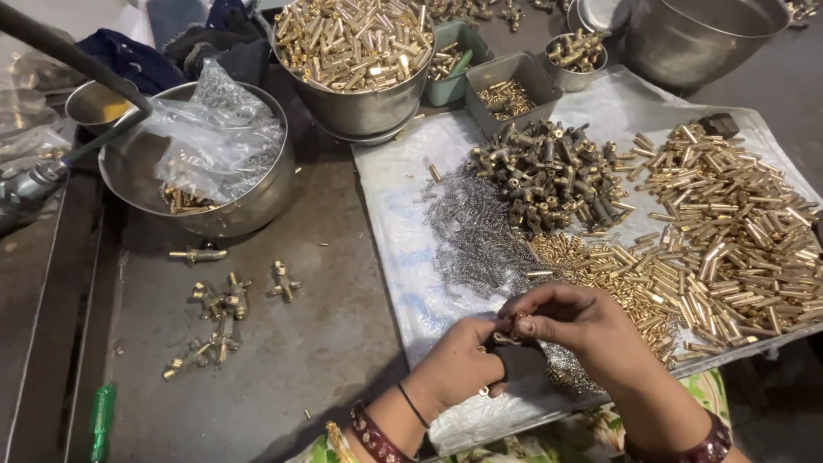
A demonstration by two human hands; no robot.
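You are sitting at a dark grey metal bench point(309, 334), looking down at your work. A white plastic sheet point(403, 214) is covering the right part of the bench, and heaps of small parts are lying on it: a broad spread of short brass tubes point(729, 231) at the right, a mound of darker grey fittings point(540, 176) in the middle, and a drift of thin silver springs point(471, 236) to their left.

At the far edge, a steel bowl point(360, 103) is brimming with brass pieces, with small grey trays point(514, 90) beside it. At the far left, another steel basin point(231, 206) is holding a crumpled clear plastic bag point(214, 129). A few assembled brass fittings point(223, 304) are lying loose on the bare bench at the left, and a green-handled tool point(101, 420) is resting at the near left corner.

Your left hand point(463, 364) and right hand point(574, 321) are meeting at the near edge of the sheet. Both are closing their fingertips on one small brass piece point(512, 330), pinching it between them just above the springs. It is looking short and golden, mostly hidden by your fingers. Bangles are circling both wrists.
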